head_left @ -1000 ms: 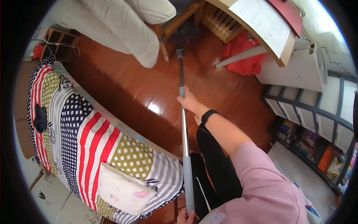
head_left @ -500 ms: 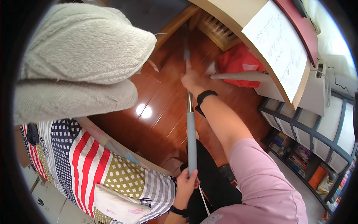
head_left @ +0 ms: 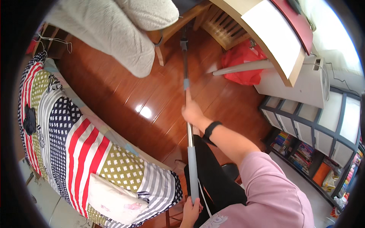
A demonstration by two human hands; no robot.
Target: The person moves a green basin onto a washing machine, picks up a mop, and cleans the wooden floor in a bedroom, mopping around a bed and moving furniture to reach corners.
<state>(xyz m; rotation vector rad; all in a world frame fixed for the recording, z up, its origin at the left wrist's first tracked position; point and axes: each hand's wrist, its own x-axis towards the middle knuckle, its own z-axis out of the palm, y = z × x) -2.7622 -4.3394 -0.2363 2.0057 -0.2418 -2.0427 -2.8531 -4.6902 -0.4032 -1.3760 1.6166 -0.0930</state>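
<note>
A long metal pole (head_left: 189,135) with a grey grip runs from near my body toward the far side of the floor. My left hand (head_left: 191,211) is wrapped round the lower end of the grey grip. Farther up, my right hand (head_left: 192,112) is closed on the bare shaft, its index finger laid along it toward a grey collar (head_left: 186,84). Beyond that, a grey joint (head_left: 184,44) shows near the wooden chair; whatever is at the pole's far end is hidden in shadow there.
A bed (head_left: 61,114) with a patterned cover is on the left. Plush grey-white cushioning (head_left: 106,34) juts in above it. A desk (head_left: 243,26), red bag (head_left: 243,64), pale post (head_left: 243,67) and shelf unit (head_left: 304,125) stand on the right. Shiny tiles (head_left: 152,95) cover the floor.
The pole and both hands have come back toward me, and the grey joint now shows. My view has shifted, revealing more of the bed and floor on the left.
</note>
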